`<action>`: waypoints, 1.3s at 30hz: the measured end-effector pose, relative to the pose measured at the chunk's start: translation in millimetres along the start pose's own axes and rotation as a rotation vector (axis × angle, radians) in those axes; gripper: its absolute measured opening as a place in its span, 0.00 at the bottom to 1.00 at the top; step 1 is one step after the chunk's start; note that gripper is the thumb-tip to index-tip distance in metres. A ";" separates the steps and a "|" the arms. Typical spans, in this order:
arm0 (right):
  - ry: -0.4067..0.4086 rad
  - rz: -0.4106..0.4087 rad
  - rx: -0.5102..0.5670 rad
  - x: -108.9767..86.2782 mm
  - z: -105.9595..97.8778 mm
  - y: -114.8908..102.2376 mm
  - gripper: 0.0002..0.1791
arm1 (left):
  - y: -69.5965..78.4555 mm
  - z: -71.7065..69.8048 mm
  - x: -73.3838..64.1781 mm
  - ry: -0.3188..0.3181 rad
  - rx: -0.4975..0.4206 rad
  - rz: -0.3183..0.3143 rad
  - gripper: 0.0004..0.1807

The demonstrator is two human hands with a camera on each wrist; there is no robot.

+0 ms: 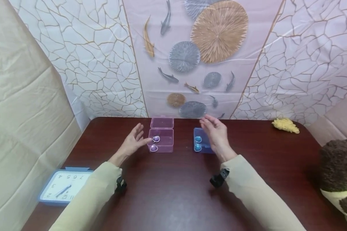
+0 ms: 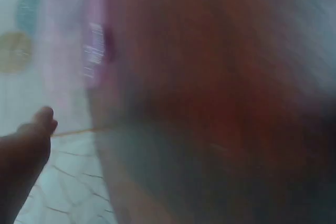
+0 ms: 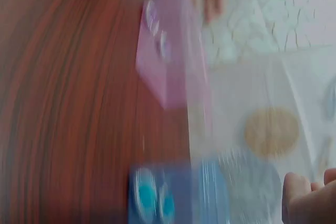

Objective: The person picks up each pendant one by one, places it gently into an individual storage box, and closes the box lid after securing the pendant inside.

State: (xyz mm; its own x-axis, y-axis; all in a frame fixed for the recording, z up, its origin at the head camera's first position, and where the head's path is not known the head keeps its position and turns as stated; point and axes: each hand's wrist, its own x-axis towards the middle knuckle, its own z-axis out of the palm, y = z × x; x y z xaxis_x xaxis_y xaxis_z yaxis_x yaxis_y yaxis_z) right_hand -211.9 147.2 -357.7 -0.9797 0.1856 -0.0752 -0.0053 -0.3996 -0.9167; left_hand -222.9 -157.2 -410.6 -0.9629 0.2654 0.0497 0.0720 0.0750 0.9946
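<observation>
A clear pink box [image 1: 169, 141] stands on the table with its lid [image 1: 162, 123] raised at the back. Two purple gem-like pieces with pale beaded rims lie in its left part, one behind [image 1: 156, 139] the other [image 1: 154, 148]. My left hand [image 1: 133, 140] is beside the box's left edge, fingers spread and holding nothing. Above the right part of a blue box [image 1: 203, 149] is my right hand [image 1: 217, 136], fingers loosely bent, with nothing visible in them. Two teal pieces [image 1: 198, 139] sit inside the blue box; its lid [image 3: 212, 187] stands up in the blurred right wrist view.
At the left edge of the dark wooden table [image 1: 173, 192] lies a blue-framed clock [image 1: 65, 186], partly behind the left sleeve. A yellow fluffy bundle [image 1: 285, 125] lies at the back right. A brown plush thing [image 1: 339, 170] is at the right edge. A patterned curtain [image 1: 188, 93] hangs behind.
</observation>
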 end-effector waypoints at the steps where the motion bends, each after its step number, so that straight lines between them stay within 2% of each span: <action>1: -0.006 0.020 0.035 -0.7 9.1 3.6 0.21 | -4.7 -1.5 -0.1 -0.020 -0.004 -0.015 0.61; 5: 0.006 0.080 0.053 3.6 43.4 24.4 0.21 | -18.1 -3.9 3.3 -0.076 0.003 -0.066 0.59; 8: 0.012 0.093 0.058 18.4 56.9 49.8 0.20 | -22.6 -2.7 6.9 -0.107 0.018 -0.092 0.57; 11: 0.021 0.087 0.058 69.8 49.4 109.9 0.18 | -25.4 0.0 9.9 -0.133 0.018 -0.109 0.56; 15: 0.025 0.090 0.044 150.5 28.1 198.9 0.19 | -27.8 4.6 12.6 -0.145 0.027 -0.116 0.56; 17: 0.044 0.093 0.001 163.8 27.5 213.4 0.19 | -28.0 6.6 13.5 -0.141 0.038 -0.114 0.56; 19: 0.088 0.100 -0.049 158.3 36.0 207.1 0.20 | -28.5 7.6 14.7 -0.137 0.051 -0.106 0.55; 23: 0.172 0.092 -0.118 133.9 55.0 181.0 0.19 | -29.2 8.0 16.2 -0.132 0.049 -0.094 0.51; 24: 0.174 0.093 -0.114 133.9 56.0 180.2 0.17 | -29.6 8.0 16.7 -0.133 0.044 -0.091 0.50; 25: 0.171 0.072 -0.113 147.7 50.2 193.9 0.15 | -29.9 8.2 17.2 -0.133 0.037 -0.090 0.50; 26: 0.174 0.081 -0.125 152.6 50.0 197.1 0.16 | -29.6 8.4 17.4 -0.132 0.033 -0.089 0.49; 27: 0.162 0.095 -0.127 141.2 53.3 184.5 0.16 | -29.7 8.7 17.9 -0.129 0.027 -0.095 0.49; 29: 0.165 0.092 -0.142 136.9 55.8 179.6 0.16 | -29.7 9.9 17.8 -0.125 0.020 -0.105 0.49; 30: 0.165 0.118 -0.162 126.7 60.1 168.0 0.17 | -29.9 10.4 17.8 -0.124 0.019 -0.108 0.49; 31: 0.170 0.134 -0.180 113.2 66.0 154.2 0.18 | -29.8 10.7 17.6 -0.125 0.019 -0.112 0.48; 33: 0.164 0.169 -0.187 73.4 81.8 113.4 0.19 | -29.8 10.9 17.4 -0.125 0.019 -0.121 0.48; 34: 0.171 0.173 -0.196 72.5 84.6 111.8 0.20 | -29.8 10.7 17.5 -0.125 0.020 -0.122 0.48; 36: 0.167 0.192 -0.213 57.6 91.2 93.8 0.20 | -29.7 10.4 17.6 -0.123 0.027 -0.122 0.48; 39: 0.149 0.177 -0.205 55.7 93.8 87.4 0.19 | -29.4 8.9 18.1 -0.112 0.030 -0.121 0.48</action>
State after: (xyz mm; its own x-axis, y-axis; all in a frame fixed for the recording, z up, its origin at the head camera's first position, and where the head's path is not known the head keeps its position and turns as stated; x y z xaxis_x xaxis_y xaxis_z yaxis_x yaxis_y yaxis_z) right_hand -285.8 38.4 -405.2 -0.9215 0.2652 -0.2838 0.2183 -0.2508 -0.9431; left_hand -240.1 -146.1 -439.7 -0.9299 0.3583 -0.0825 -0.0336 0.1407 0.9895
